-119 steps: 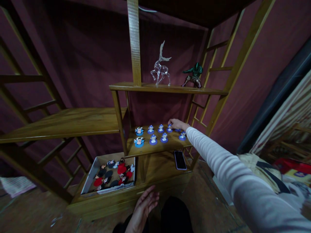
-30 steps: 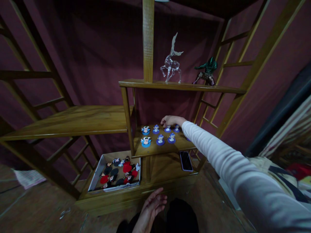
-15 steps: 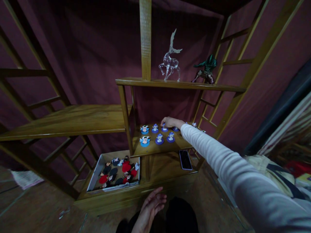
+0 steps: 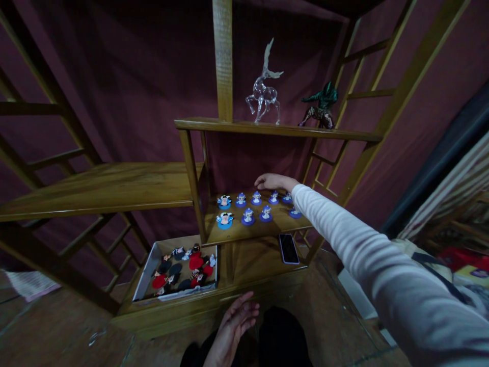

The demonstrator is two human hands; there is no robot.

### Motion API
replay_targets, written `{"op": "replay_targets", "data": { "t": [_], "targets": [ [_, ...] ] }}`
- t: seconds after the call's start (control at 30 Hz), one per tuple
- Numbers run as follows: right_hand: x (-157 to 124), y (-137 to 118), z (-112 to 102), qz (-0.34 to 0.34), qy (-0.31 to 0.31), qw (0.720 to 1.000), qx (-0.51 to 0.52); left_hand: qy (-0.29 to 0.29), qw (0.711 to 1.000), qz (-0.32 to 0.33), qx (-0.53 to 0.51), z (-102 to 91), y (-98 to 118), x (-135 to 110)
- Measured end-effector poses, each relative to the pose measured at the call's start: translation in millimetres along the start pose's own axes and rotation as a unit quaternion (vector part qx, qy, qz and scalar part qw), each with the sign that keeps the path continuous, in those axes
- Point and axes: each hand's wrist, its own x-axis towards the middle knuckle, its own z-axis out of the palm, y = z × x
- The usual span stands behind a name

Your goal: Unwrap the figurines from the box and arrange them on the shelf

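My right hand [image 4: 272, 181] reaches into the low shelf [image 4: 250, 230] and hovers palm down just above the back row of small figurines on blue bases [image 4: 255, 198]. Its fingers are stretched out and hold nothing. Several such figurines stand in two rows, the largest [image 4: 224, 219] at the front left. My left hand [image 4: 234, 323] rests low in front of me, fingers loosely apart and empty.
A white tray [image 4: 147, 270] of red and black figurines sits on the bottom board, left of a phone [image 4: 289, 248]. A glass deer [image 4: 263, 92] and a green figure [image 4: 321, 105] stand on the upper shelf. Wooden posts and ladder rails frame the shelves.
My right hand has lifted off the back-row figurines and now hovers above them. The view has shifted slightly. My left hand has barely moved.
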Motion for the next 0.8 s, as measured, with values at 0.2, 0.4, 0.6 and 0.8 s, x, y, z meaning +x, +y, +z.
{"op": "replay_targets", "data": {
  "t": [0.2, 0.4, 0.6, 0.8],
  "targets": [
    [-14, 28, -6, 0.050, -0.049, 0.997, -0.022, -0.001, 1.000, -0.001, -0.008, -0.6, -3, 3],
    [-26, 27, 4, 0.086, -0.101, 0.990, -0.052, 0.006, 1.000, -0.005, 0.005, -0.3, -3, 3],
    [-28, 21, 6, 0.103, -0.076, 0.991, -0.038, 0.007, 1.000, -0.002, 0.009, 0.9, -2, 4],
    [-24, 19, 7, 0.084, -0.066, 0.989, -0.099, 0.021, 1.000, -0.005, 0.012, 4.1, -1, 3]
  ]
}}
